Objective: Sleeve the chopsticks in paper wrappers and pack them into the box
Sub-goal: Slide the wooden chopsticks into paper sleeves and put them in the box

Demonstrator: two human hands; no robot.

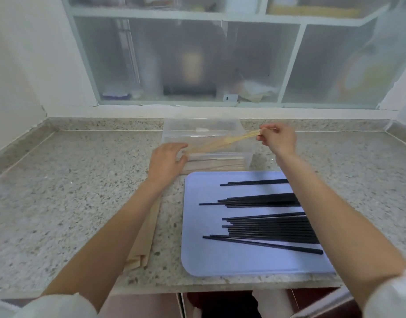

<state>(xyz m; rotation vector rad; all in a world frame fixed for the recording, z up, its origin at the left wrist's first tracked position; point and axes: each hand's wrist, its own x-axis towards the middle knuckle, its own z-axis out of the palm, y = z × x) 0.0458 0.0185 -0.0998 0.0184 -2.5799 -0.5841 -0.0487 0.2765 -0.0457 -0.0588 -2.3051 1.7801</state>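
A clear plastic box (204, 125) stands at the back of the counter with sleeved chopsticks (218, 162) lying in its bottom. My right hand (278, 140) pinches one end of a tan paper-sleeved pair (222, 142) held slanting over the box. My left hand (167, 160) holds the sleeve's lower left end at the box's near left corner. Several bare black chopsticks (266, 222) lie on a pale blue tray (211, 255) in front. A stack of tan paper wrappers (149, 228) lies left of the tray, partly under my left forearm.
The speckled stone counter (82, 191) runs wide to the left and right of the tray. A low stone kerb and a frosted glass window (192, 63) close off the back, just behind the box. The counter's front edge is near my body.
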